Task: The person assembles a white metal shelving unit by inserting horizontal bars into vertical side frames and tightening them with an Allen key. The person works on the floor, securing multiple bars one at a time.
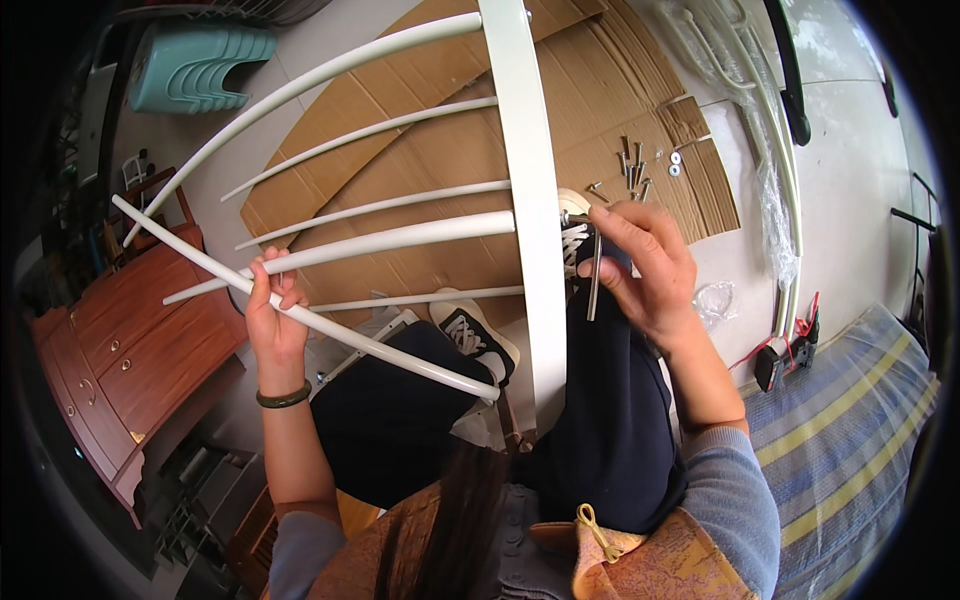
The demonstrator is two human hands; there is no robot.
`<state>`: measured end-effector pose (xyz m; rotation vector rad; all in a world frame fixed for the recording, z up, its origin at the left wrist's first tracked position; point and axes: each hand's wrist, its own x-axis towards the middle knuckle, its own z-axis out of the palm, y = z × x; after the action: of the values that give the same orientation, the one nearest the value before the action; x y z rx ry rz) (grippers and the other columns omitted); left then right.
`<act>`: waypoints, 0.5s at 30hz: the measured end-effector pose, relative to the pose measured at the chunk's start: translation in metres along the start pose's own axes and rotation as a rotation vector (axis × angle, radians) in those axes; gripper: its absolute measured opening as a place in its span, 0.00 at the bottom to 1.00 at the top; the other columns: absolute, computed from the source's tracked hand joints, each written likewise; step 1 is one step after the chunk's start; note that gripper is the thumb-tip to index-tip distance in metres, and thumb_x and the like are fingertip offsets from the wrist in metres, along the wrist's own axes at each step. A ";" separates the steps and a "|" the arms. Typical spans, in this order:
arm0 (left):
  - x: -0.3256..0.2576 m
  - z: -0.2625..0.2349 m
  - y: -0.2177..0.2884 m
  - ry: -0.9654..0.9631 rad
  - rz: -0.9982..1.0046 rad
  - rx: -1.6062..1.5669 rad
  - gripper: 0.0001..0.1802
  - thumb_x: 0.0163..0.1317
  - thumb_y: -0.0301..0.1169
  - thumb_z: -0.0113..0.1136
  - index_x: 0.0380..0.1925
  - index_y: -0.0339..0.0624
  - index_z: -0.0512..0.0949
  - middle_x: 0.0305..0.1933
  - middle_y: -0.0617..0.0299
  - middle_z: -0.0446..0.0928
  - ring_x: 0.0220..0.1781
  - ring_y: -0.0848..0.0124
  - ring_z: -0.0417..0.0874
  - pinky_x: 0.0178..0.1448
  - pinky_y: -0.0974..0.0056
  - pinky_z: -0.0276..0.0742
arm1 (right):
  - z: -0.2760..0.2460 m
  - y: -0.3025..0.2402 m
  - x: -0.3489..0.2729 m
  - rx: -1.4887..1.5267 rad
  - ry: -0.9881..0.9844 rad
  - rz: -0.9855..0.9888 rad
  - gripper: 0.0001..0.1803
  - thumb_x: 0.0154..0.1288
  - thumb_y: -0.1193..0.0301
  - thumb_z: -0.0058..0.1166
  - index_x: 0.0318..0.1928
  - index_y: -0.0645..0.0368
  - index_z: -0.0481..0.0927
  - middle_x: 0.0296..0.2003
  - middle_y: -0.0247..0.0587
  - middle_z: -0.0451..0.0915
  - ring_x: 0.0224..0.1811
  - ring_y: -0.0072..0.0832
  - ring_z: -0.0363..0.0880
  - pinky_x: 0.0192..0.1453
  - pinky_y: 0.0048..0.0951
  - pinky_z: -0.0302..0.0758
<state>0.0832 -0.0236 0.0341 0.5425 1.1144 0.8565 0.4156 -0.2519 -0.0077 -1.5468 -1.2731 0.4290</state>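
Note:
A white metal frame stands across my lap, with a flat white bar (530,150) and several curved white tubes reaching left from it. My left hand (277,325) is closed around a white tube (380,348) where it crosses a thicker tube (420,232). Between the thumb and fingers of my right hand (655,265) is an L-shaped hex key (596,285). Its short end meets a bolt (566,217) on the right side of the flat bar. My right fingertips partly cover that contact, so how far the key sits in the bolt is hidden.
Several loose bolts (635,165) and white washers (674,164) lie on flattened cardboard (600,80). Plastic-wrapped white tubing (765,150) lies at right, near a striped mat (850,430). Stacked green stools (195,65) and a wooden cabinet (140,350) stand at left. My shoes are beneath the frame.

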 end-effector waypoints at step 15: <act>0.003 -0.002 0.000 0.019 0.029 -0.006 0.08 0.65 0.32 0.44 0.39 0.41 0.69 0.44 0.60 0.75 0.50 0.71 0.75 0.18 0.80 0.63 | 0.030 0.026 0.031 0.939 0.022 0.822 0.22 0.62 0.59 0.47 0.48 0.65 0.68 0.36 0.37 0.72 0.30 0.19 0.69 0.33 0.18 0.67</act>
<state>0.0818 -0.0213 0.0313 0.5476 1.1236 0.8911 0.4164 -0.2080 -0.0318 -1.1425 -0.2252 1.3034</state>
